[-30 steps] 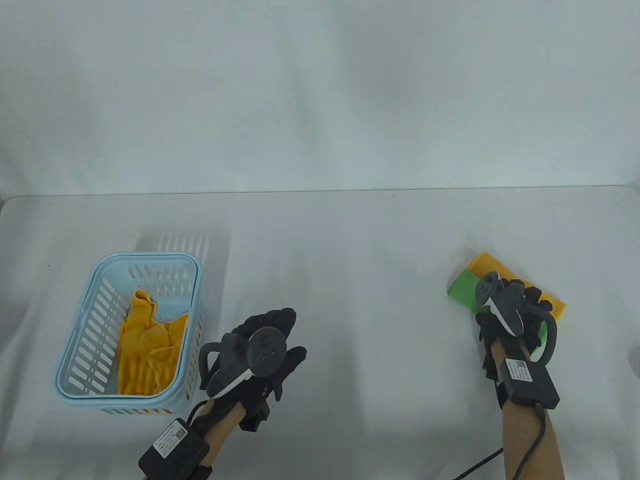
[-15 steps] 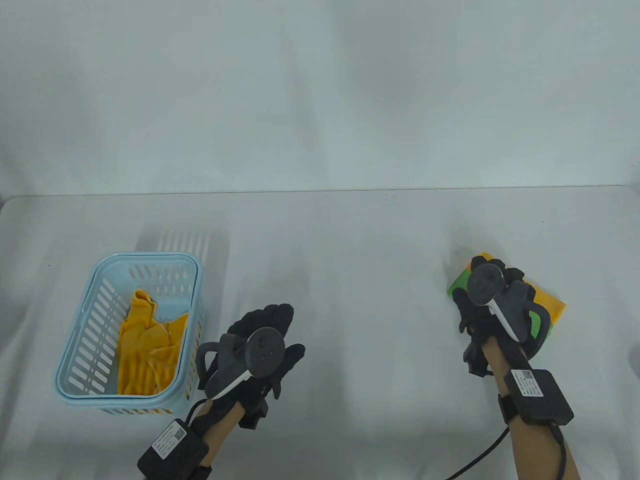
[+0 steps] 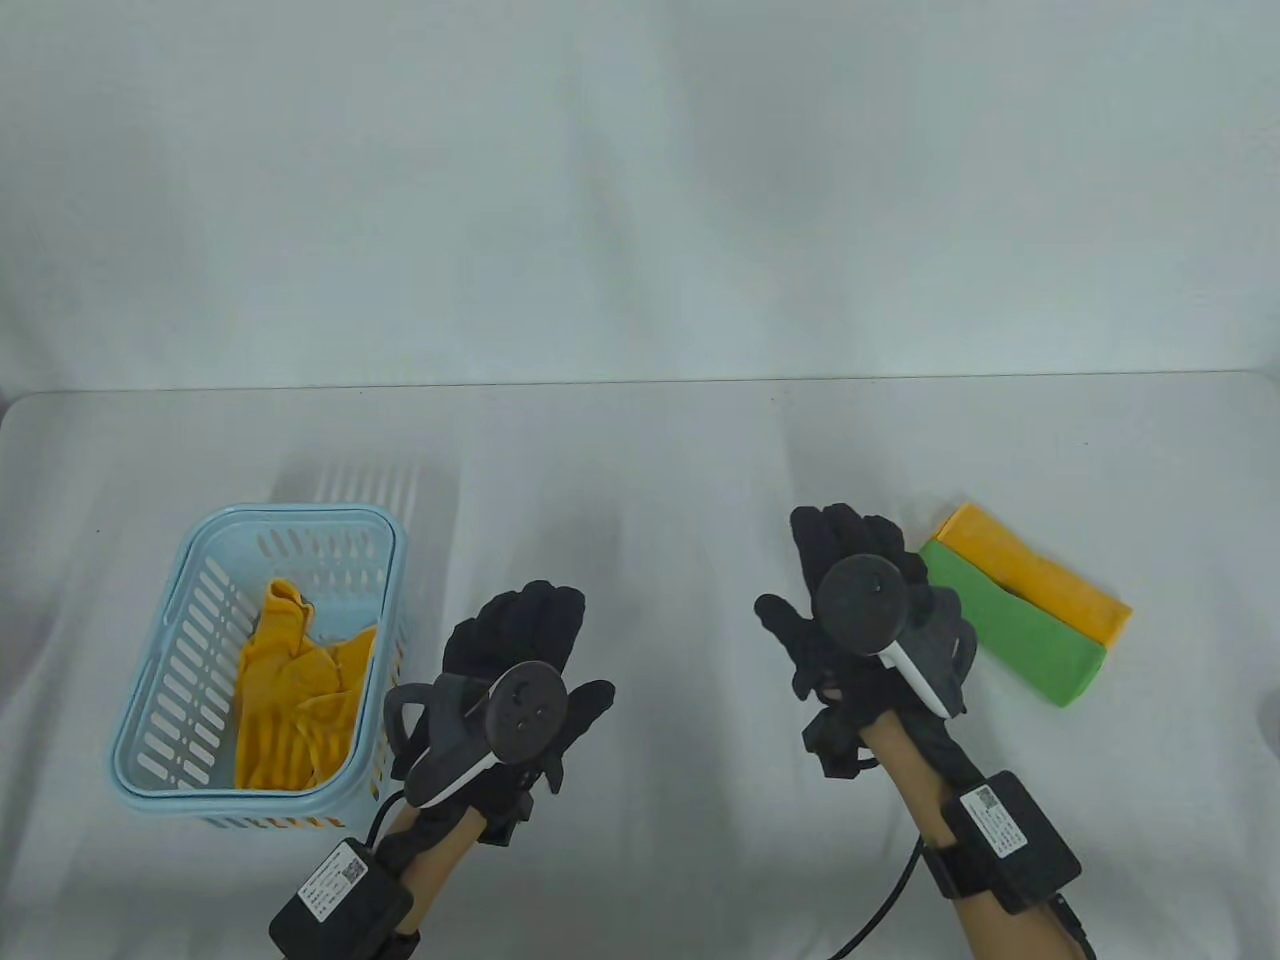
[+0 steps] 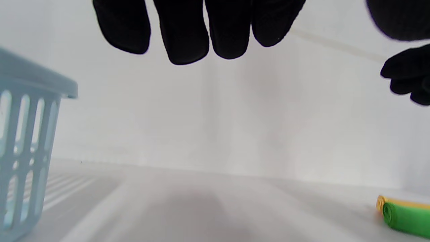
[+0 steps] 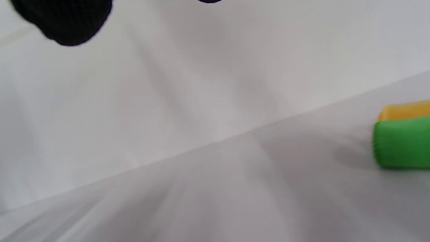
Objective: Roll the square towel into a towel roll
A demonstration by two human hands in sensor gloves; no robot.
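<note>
A green rolled cloth towel (image 3: 1010,635) lies touching a yellow rolled cloth towel (image 3: 1040,580), side by side, diagonal on the white counter (image 3: 680,480).

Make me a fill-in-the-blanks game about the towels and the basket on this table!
1. The crumpled yellow towel lies inside the light blue plastic ____.
2. The rolled green towel lies right beside a rolled ____ towel.
3. The right hand and the left hand both hold ____.
4. The slotted basket stands on the side of the person's ____ hand.

Missing words: basket; yellow; nothing; left
</note>
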